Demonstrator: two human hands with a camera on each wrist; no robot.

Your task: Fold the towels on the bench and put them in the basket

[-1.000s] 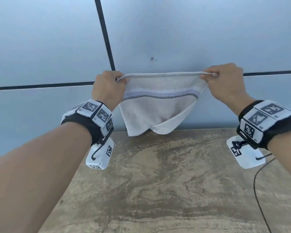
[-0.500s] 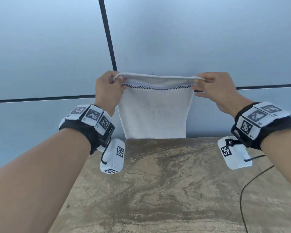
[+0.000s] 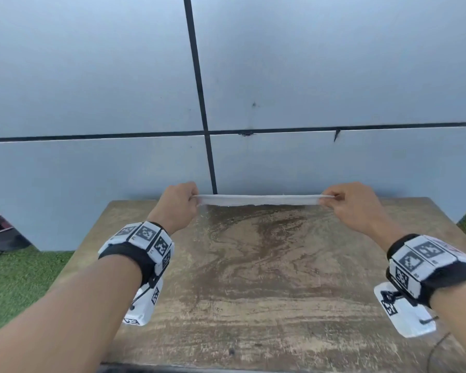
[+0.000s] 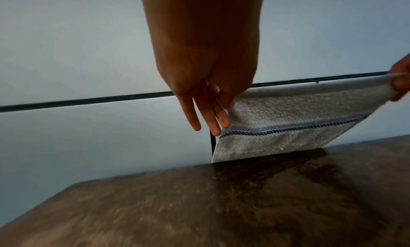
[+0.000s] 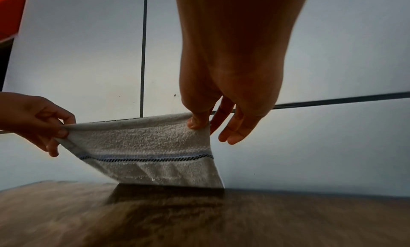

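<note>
From the head view, one towel (image 3: 260,200) is in sight, stretched level between two hands above the far edge of the surface (image 3: 253,278). The left hand (image 3: 176,204) pinches its left end, the right hand (image 3: 354,205) pinches its right end, and the cloth shows only as a thin white strip. Each wrist carries one marker-covered band. The whole near part of the brown surface lies bare under the forearms. A grey panelled wall (image 3: 307,63) stands straight behind the far edge; green turf (image 3: 19,278) lies left of the surface.

In the left wrist view, the left hand (image 4: 208,86) holds the towel's (image 4: 288,126) upper corner between thumb and forefinger, the other fingers (image 4: 199,114) pointing down, straight. The towel hangs with one blue-and-black checked stripe; its bottom edge is at the surface (image 4: 199,207), contact unclear.

In the right wrist view, the right hand (image 5: 224,100) clamps the towel's (image 5: 146,154) top hem with the thumb, remaining fingers (image 5: 235,130) loose behind. The left hand (image 5: 35,116) grips the opposite corner. The wall (image 5: 321,58) stands close behind.
</note>
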